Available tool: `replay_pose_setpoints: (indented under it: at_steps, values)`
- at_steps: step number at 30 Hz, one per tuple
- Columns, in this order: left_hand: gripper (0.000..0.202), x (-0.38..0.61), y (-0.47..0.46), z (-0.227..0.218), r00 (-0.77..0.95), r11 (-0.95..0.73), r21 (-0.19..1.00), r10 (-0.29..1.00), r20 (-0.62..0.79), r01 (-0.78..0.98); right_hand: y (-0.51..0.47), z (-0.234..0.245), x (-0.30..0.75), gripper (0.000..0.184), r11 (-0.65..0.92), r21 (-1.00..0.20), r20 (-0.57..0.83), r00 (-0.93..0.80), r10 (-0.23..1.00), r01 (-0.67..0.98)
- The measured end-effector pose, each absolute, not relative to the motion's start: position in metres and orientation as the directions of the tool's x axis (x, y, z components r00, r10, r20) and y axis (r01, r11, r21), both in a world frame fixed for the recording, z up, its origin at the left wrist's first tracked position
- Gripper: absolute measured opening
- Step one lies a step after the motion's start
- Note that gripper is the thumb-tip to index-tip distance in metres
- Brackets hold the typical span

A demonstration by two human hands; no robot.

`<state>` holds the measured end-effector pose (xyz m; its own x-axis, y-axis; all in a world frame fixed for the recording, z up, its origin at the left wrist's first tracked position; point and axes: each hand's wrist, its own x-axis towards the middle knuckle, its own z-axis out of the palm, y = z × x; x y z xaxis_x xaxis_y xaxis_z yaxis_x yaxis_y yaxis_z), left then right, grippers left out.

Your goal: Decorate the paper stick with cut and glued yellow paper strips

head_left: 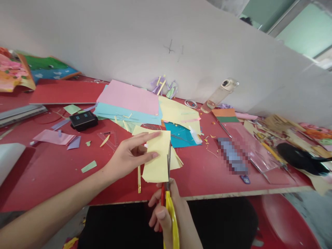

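My left hand (pixel 132 150) grips a piece of pale yellow paper (pixel 158 160), thumb and fingers laid across its face, above the red table. In my right hand (pixel 168 211) is a pair of scissors (pixel 169 204) with yellow and red handles. Their blades point away from me and lie along the right edge of the yellow paper; how far they are apart is hard to see. More yellow paper shows behind the held piece. A pencil (pixel 139 180) lies just left of it on the table, partly covered.
Pink paper (pixel 129 97), light blue sheets (pixel 124 111) and a yellow sheet (pixel 178 112) lie at the back. A clear bottle (pixel 218 97) stands tilted-looking near the wall. At left are a black box (pixel 83 120) and paper scraps; at right, a black pouch (pixel 298 159).
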<state>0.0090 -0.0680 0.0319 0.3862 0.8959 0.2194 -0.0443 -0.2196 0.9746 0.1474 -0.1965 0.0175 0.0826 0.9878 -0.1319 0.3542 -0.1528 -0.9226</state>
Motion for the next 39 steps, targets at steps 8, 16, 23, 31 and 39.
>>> replay_pose_setpoints:
  at_steps: [8, 16, 23, 31, 39]
  values:
    - [0.045, 0.010, -0.067, 0.032, 0.395, -0.223, 0.973, 0.890, 0.226, -0.054, -0.199, 0.015, 0.149, 0.066, -0.165, -0.927, -0.151, 0.068, 0.986, 0.337]
    - [0.047, 0.009, -0.067, 0.026, 0.426, -0.237, 0.964, 0.865, 0.265, -0.118, -0.198, 0.020, 0.148, 0.070, -0.170, -0.913, -0.148, 0.086, 0.985, 0.370]
    - [0.047, 0.009, -0.067, 0.027, 0.425, -0.271, 0.957, 0.857, 0.289, -0.104, -0.200, 0.008, 0.147, 0.071, -0.229, -0.946, -0.205, 0.123, 0.971, 0.230]
    - [0.047, 0.009, -0.066, 0.027, 0.419, -0.296, 0.952, 0.857, 0.300, -0.076, -0.203, -0.004, 0.143, 0.067, -0.314, -0.933, -0.281, 0.189, 0.941, 0.174]
    - [0.048, 0.009, -0.067, 0.027, 0.412, -0.328, 0.942, 0.850, 0.328, -0.072, -0.200, -0.008, 0.152, 0.068, -0.321, -0.922, -0.313, 0.071, 0.947, 0.215]
